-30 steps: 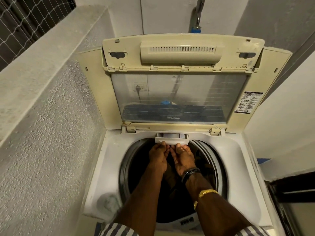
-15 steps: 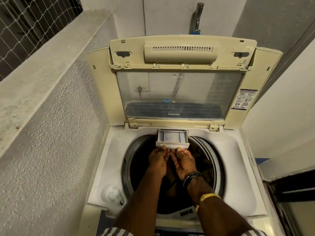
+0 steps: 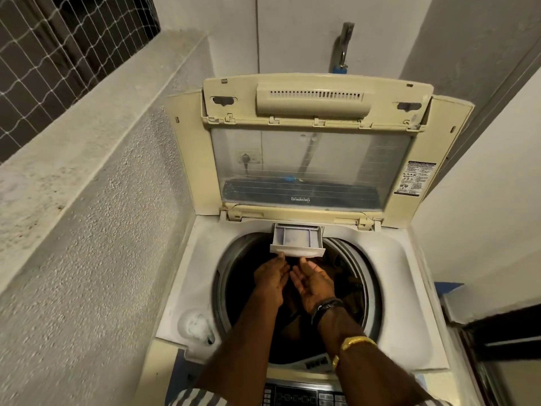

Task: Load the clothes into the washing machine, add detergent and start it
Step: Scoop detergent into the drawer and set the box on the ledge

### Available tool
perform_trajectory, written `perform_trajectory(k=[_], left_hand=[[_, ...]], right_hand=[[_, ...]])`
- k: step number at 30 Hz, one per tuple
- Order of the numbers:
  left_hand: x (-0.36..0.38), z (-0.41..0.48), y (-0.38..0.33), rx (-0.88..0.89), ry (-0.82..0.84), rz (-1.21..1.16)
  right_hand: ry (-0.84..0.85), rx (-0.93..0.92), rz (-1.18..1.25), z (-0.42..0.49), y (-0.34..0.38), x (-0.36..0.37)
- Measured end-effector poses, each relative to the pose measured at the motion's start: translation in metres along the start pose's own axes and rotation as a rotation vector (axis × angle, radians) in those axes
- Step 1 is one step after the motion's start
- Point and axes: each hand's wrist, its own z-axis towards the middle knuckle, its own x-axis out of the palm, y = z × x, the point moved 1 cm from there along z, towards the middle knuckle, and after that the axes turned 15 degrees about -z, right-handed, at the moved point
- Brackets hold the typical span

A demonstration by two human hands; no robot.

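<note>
A top-loading washing machine [image 3: 389, 276] stands with its lid [image 3: 307, 159] raised upright. Its white detergent drawer [image 3: 297, 240] is pulled out at the back of the opening, over the drum [image 3: 348, 268]. Dark clothes [image 3: 336, 276] lie inside the drum, mostly in shadow. My left hand [image 3: 270, 278] reaches up with a fingertip touching the drawer's front edge. My right hand [image 3: 313, 284] hovers just below the drawer, palm up and fingers spread, apart from it. Neither hand holds anything.
A rough concrete wall and ledge [image 3: 87, 159] close in the left side. A tap [image 3: 344, 45] sticks out of the wall behind the lid. The control panel [image 3: 304, 395] runs along the near edge. A round white cap [image 3: 194, 322] sits at the machine's front left corner.
The drawer has slid out from nearly closed to fully extended. Both hands, which pinched its front edge, have loosened and dropped slightly below it. The view shifted.
</note>
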Motion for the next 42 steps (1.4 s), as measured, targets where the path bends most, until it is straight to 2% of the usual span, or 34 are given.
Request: perform_trajectory(k=[3, 5, 8, 10, 13, 15, 20, 26, 31, 35, 42], left_hand=[[0.000, -0.010, -0.001, 0.072, -0.057, 0.110], [0.000, -0.016, -0.004, 0.185, -0.077, 0.257], [0.001, -0.038, -0.015, 0.450, -0.071, 0.729], [0.002, -0.056, -0.018, 0.586, -0.005, 0.930], [0.000, -0.080, -0.024, 0.701, 0.049, 1.034], [-0.003, -0.091, -0.027, 0.793, 0.082, 1.061], [-0.014, -0.121, -0.037, 1.053, 0.035, 1.135], [-0.041, -0.148, -0.047, 1.122, -0.080, 1.363], [-0.063, -0.171, -0.066, 1.144, -0.163, 1.450], [-0.078, -0.198, -0.084, 1.219, -0.156, 1.420], [-0.109, -0.245, -0.106, 1.406, -0.193, 1.173]], right_hand=[[0.039, -0.012, -0.072, -0.014, 0.003, 0.006], [0.050, -0.027, -0.153, -0.022, 0.006, 0.009], [0.040, -0.149, -0.415, -0.034, 0.011, 0.012], [-0.010, -0.295, -0.648, -0.042, 0.015, 0.015], [-0.073, -0.456, -0.956, -0.066, 0.024, 0.017], [-0.090, -0.527, -1.026, -0.081, 0.027, 0.020], [-0.045, -0.692, -1.076, -0.110, 0.017, 0.028], [0.068, -0.823, -1.092, -0.141, 0.008, 0.031], [0.102, -0.926, -1.094, -0.165, -0.004, 0.042], [0.118, -0.963, -1.083, -0.191, -0.012, 0.058], [0.141, -1.080, -0.878, -0.250, -0.035, 0.085]])
